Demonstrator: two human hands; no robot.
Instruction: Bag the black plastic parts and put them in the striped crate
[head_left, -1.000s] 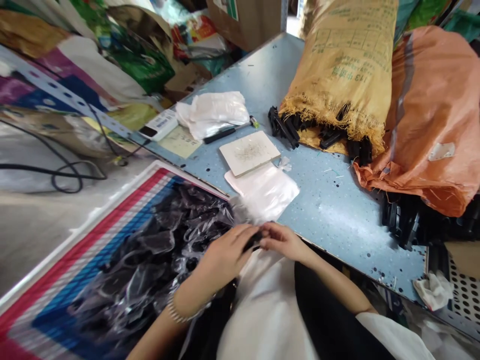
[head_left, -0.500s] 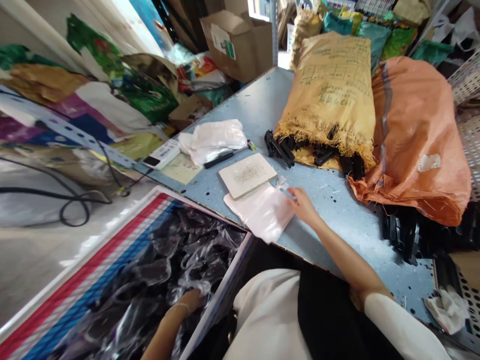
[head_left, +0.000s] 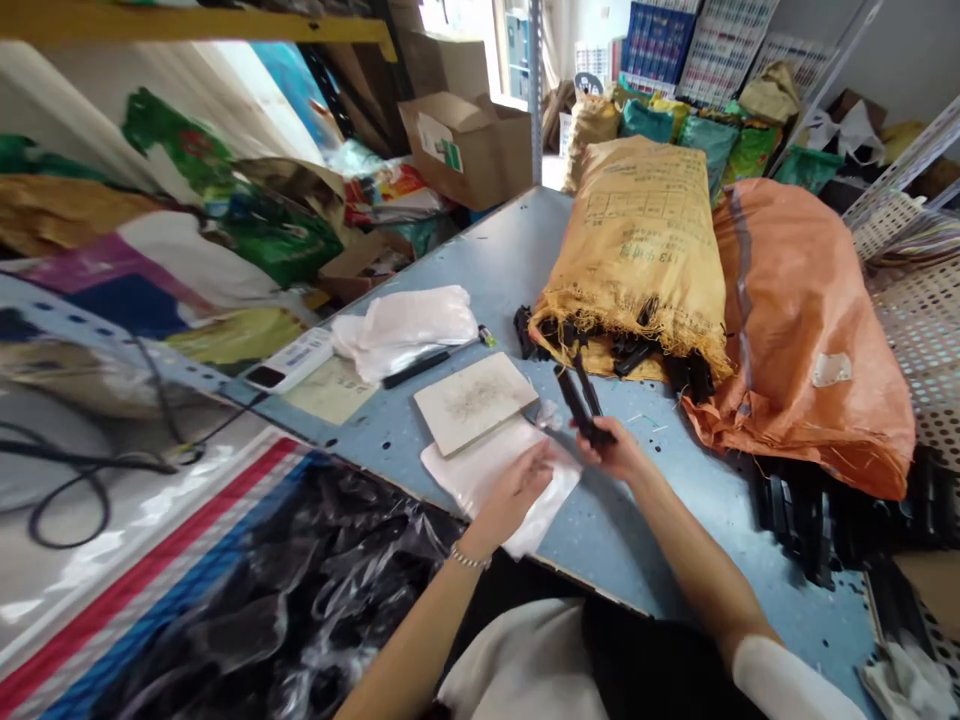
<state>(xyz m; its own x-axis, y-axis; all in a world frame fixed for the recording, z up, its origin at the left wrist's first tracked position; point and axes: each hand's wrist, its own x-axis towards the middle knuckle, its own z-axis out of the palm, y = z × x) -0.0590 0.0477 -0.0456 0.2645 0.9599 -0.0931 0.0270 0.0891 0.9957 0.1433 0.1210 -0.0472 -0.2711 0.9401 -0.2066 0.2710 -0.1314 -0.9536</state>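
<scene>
My right hand is closed around a long black plastic part, holding it by its near end, tilted, just in front of the yellow woven sack. Whether the slim black strip beside it is a second piece I cannot tell. Fingers stretched out, my left hand is over a stack of clear plastic bags, with a bracelet at its wrist. A pale flat block lies on the far part of that stack. More black parts stick out of the yellow sack's mouth.
An orange sack with black parts spilling out lies at right on the blue-grey table. Another pile of bags, a black pen-like tool and a white device lie at left. Below stands a striped bin of bagged black pieces.
My left hand has come up from the bin to the bags on the table. My right hand has left the bags' edge and taken hold of a black part. The view has tilted up.
</scene>
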